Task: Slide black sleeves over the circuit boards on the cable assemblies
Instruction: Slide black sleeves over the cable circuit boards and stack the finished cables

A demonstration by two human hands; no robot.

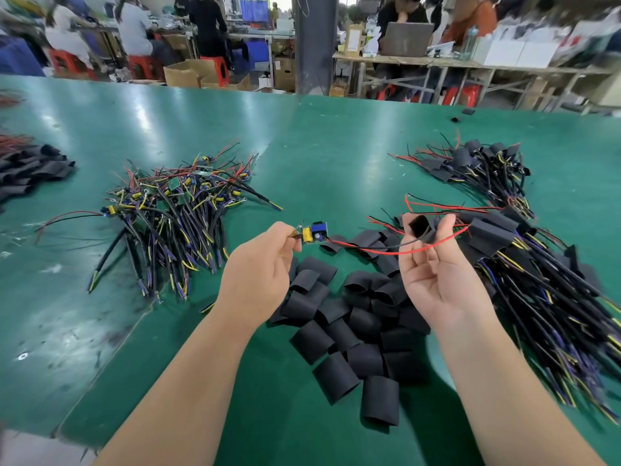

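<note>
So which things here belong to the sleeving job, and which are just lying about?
Job: circuit board in left hand; black sleeve in right hand; loose sleeves; bare assemblies; sleeved assemblies.
Lying about: laptop; cardboard boxes; red stools.

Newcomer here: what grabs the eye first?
At the centre, the left hand holds a small circuit board while the right hand holds a black sleeve, red and black wires running between them. Below lies a heap of loose sleeves on the green table, with tangled cable piles left and right.
</note>
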